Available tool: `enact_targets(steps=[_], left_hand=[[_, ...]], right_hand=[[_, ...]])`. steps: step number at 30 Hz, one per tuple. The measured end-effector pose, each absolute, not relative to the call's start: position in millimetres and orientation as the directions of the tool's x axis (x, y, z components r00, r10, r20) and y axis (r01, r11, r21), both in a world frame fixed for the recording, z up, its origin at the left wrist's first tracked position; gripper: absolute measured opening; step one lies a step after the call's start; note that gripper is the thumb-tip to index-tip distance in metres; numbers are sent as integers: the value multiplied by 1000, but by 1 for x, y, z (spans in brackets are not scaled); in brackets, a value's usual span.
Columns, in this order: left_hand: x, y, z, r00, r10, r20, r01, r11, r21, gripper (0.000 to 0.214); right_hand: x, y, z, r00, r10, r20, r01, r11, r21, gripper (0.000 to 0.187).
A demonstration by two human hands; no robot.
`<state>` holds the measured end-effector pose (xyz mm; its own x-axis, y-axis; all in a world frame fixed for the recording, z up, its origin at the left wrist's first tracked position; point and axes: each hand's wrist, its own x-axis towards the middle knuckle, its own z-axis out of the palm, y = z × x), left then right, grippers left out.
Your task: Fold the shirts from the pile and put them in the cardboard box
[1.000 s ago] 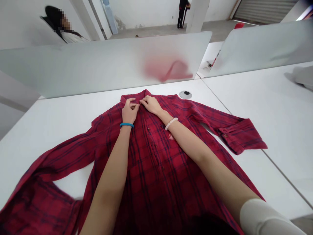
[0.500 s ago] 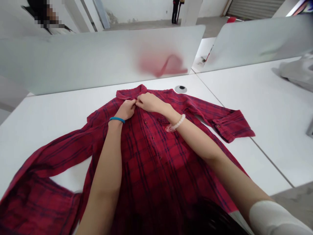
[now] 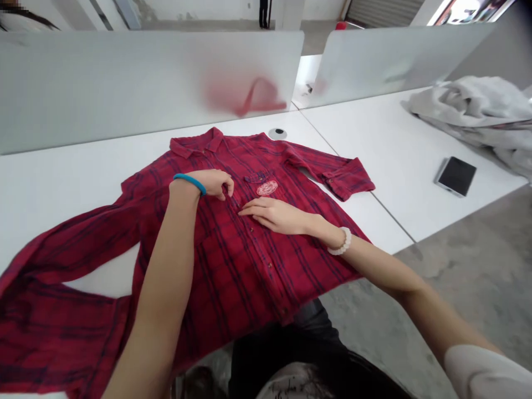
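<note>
A red plaid flannel shirt lies spread face up on the white table, its collar at the far side. My left hand, with a blue band on the wrist, has curled fingers pinching the button placket below the collar. My right hand rests flat on the shirt, holding nothing, its fingertips close to the placket. A white beaded bracelet circles that wrist. An embroidered badge sits just beyond my right hand.
A rumpled grey cloth and a black tablet lie on the table to the right. Frosted partitions stand along the far side. A grey concrete floor lies beyond the near table edge. A person stands far back.
Both hands have moved away from the collar, down the placket. My right hand has flattened on the shirt. The view has shifted, now showing the tablet, more grey cloth and the floor.
</note>
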<state>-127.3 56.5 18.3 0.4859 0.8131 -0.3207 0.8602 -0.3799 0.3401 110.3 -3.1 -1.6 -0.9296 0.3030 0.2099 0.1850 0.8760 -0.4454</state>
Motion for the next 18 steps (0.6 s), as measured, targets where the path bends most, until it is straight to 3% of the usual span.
enact_targets(steps=[6,11,15,18], left_hand=[[-130,62,17,479,813,-330,858,-355,371,10],[-132,61,21,445,842,-305,889,-374,265,24],[-131,57,21,429,851,-304,903,-392,177,25],[-134,56,22,433,842,-322,899,-378,221,20]], right_hand=[[116,-25,-2,-889,396,231,236,827,-510,30],[116,-39,-11,-871,436,226,251,791,-558,25],[114,-41,-20,-796,552,248,299,715,-631,21],[113,-42,-27,-755,605,251,317,672,-669,18]])
